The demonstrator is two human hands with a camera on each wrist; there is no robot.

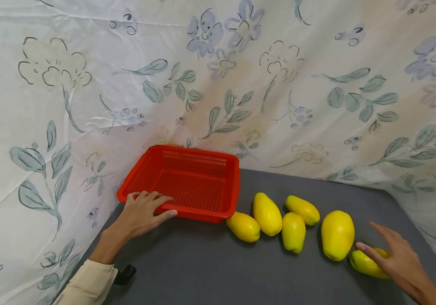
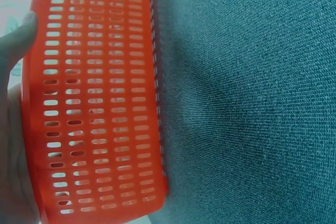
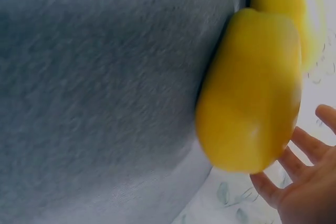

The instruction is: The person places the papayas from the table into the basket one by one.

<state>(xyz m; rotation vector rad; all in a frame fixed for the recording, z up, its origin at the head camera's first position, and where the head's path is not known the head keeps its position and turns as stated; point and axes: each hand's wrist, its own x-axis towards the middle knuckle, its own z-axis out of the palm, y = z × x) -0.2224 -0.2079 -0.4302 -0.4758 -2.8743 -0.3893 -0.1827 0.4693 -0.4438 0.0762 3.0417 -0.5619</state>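
A red plastic basket with slotted walls stands on the table, and nothing lies in it. My left hand grips its near rim at the left corner, fingers over the edge and thumb along the outside. In the left wrist view the thumb overlaps the basket's slotted wall. At the far right, my right hand hovers with spread fingers beside a yellow-green mango, partly covering it in the head view. The right wrist view has the fingertips at the mango's far side; contact is unclear.
Several more yellow mangoes lie in a loose row, from one touching the basket's corner to a large one near my right hand. A black object is beside my left sleeve. Floral cloth encloses the grey table.
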